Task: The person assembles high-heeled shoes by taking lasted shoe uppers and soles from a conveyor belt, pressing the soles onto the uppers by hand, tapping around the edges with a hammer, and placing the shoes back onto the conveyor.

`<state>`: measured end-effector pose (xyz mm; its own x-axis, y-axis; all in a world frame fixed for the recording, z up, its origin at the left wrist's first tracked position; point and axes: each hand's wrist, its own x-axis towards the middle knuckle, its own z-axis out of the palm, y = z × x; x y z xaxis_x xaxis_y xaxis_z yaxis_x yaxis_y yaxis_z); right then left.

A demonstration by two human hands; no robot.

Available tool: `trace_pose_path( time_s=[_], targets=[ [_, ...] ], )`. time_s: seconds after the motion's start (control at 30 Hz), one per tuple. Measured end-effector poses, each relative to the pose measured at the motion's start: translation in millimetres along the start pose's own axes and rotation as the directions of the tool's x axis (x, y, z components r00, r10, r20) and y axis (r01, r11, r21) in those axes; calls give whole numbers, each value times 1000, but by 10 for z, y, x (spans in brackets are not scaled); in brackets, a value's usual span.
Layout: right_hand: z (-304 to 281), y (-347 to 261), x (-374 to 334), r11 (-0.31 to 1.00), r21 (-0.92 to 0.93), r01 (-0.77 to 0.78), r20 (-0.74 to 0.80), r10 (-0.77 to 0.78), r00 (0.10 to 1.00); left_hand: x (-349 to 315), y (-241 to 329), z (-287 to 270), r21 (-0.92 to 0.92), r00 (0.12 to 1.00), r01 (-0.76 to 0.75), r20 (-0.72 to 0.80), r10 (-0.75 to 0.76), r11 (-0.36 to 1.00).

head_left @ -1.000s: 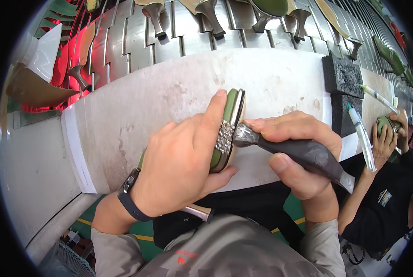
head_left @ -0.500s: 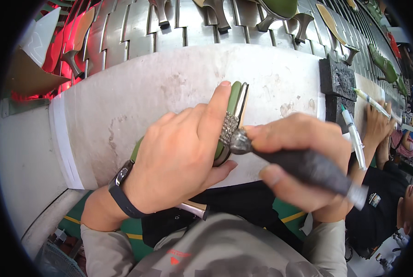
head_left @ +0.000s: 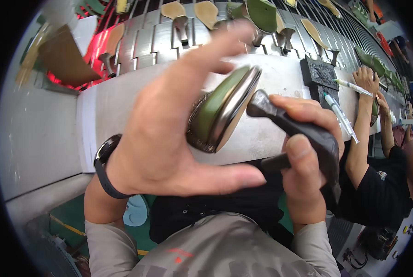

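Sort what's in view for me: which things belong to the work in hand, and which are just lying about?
In hand:
- left hand holding the green shoe
- right hand gripping the dark tool, its head against the shoe's sole edge

Lying about:
- shoe parts on pegs on the conveyor
- black pad on the white bench
- two syringe-like applicators
- a co-worker's arm

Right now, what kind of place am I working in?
Most likely a shoe factory line: the left hand holds a green shoe part with a metal rim, soles on metal stands fill a slatted conveyor, and a co-worker's arm works alongside.
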<state>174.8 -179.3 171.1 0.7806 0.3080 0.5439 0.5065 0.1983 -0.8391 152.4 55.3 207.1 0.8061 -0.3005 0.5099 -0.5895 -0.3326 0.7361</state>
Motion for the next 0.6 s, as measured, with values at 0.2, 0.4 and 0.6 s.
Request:
trace_pose_path(
  time_s=[0.2, 0.4, 0.6],
  targets=[
    [10, -580, -92, 969, -204, 142, 258, -87, 962, -268, 203, 148, 55, 995, 81, -60, -77, 995],
    [123, -998, 104, 983, -174, 59, 556, 49, 830, -500, 217, 366, 156, 972, -19, -229, 55, 988],
    [316, -972, 66, 959, -133, -249, 164, 269, 949, -692, 242, 389, 81, 947, -120, -289, 139, 989]
  ],
)
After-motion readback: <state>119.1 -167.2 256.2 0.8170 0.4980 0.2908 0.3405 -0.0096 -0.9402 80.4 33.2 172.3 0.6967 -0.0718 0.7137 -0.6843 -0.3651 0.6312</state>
